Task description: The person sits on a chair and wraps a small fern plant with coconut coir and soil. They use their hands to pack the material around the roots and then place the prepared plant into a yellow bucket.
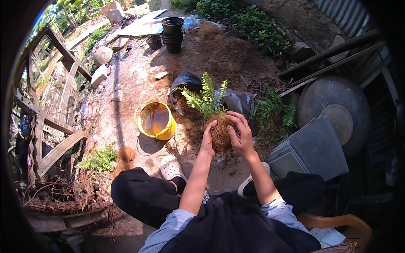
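Observation:
Between my two hands is a ball of brown coir fibre, with green fern fronds rising from its top. My left hand presses against the ball's left side, palm inward. Around its right and upper side curve the fingers of my right hand, with dark soil on the fingertips. Just beyond the fern, a black plastic bag lies with its mouth towards me and brown fibre inside. A yellow bucket holding murky water stands to the left of my hands.
Loose coir fibre covers the ground ahead. Black plastic pots are stacked at the back. Another fern with a fibre ball lies left. Grey flat panels lean against a large round jar at right. Wooden framing borders the left.

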`<state>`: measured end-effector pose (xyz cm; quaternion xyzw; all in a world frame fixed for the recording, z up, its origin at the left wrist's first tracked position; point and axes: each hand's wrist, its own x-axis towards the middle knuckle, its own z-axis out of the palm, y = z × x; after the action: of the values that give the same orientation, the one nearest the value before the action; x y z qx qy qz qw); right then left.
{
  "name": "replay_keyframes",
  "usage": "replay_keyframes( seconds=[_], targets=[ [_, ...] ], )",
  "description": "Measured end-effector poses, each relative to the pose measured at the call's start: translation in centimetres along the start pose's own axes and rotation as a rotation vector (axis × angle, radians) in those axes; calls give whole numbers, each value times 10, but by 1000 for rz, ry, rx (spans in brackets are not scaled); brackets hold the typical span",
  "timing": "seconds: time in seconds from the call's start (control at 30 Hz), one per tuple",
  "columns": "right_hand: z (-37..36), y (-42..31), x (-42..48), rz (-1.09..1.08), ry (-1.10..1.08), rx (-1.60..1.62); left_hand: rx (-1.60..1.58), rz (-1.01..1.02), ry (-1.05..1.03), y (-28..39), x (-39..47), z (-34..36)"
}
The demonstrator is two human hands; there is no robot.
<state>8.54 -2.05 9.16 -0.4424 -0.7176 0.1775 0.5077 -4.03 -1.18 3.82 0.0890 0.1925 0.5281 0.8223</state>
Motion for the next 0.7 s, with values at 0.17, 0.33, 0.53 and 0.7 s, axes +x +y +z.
replay_keyframes(
  seconds=[0.17,0.33,0.53,0.7],
  targets=[
    [0,3,-4,-14,-142,130,23,25,25,-4,3,-9],
    [1,3,-4,32,-123,217,84,25,-46,0,-3,-2],
    [17,21,-25,324,-93,552,296,-9,61,0,-2,-4],
    [16,50,-38,787,11,1064,517,-40,126,-17,22,-43]
  ],
)
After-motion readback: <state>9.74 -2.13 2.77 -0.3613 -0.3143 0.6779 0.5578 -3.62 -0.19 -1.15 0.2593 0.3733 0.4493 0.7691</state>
